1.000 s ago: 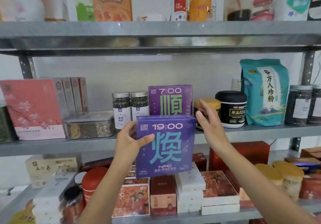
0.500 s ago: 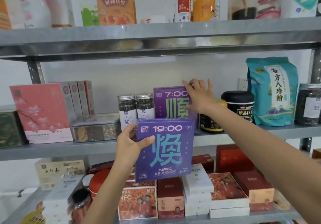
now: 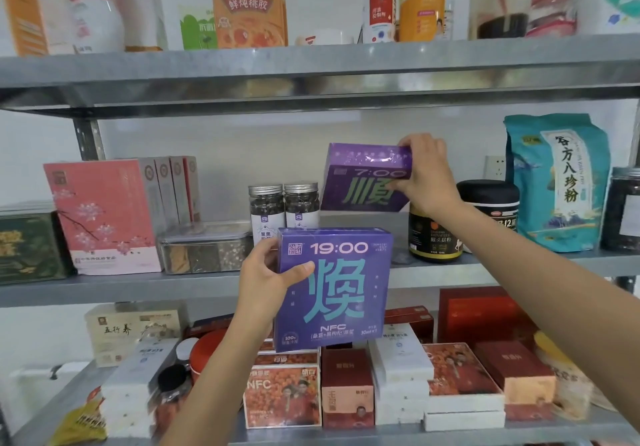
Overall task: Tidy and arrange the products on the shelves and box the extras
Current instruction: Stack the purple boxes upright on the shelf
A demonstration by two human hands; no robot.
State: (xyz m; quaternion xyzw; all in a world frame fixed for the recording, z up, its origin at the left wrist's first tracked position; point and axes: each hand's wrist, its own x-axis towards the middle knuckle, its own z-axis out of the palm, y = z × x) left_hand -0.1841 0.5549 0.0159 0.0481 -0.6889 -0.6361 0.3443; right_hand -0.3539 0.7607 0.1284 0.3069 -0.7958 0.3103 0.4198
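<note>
My left hand (image 3: 268,274) grips the left edge of a blue-purple box marked 19:00 (image 3: 337,293), held upright in front of the middle shelf (image 3: 121,286). My right hand (image 3: 427,172) grips the top right corner of a darker purple box marked 7:00 (image 3: 363,182). That box is tipped forward and lifted off the middle shelf, so its top face shows. It hangs just above and behind the 19:00 box, apart from it.
Two silver-lidded jars (image 3: 284,208) and a clear container (image 3: 206,248) stand left of the lifted box; pink boxes (image 3: 104,213) further left. Dark jars (image 3: 436,234) and a teal bag (image 3: 557,182) stand to its right. The lower shelf holds several red and white boxes (image 3: 398,369).
My right hand went from the yellow-lidded jar to the 7:00 box, took hold of its top and lifted and tipped it forward. The 19:00 box has stayed in my left hand.
</note>
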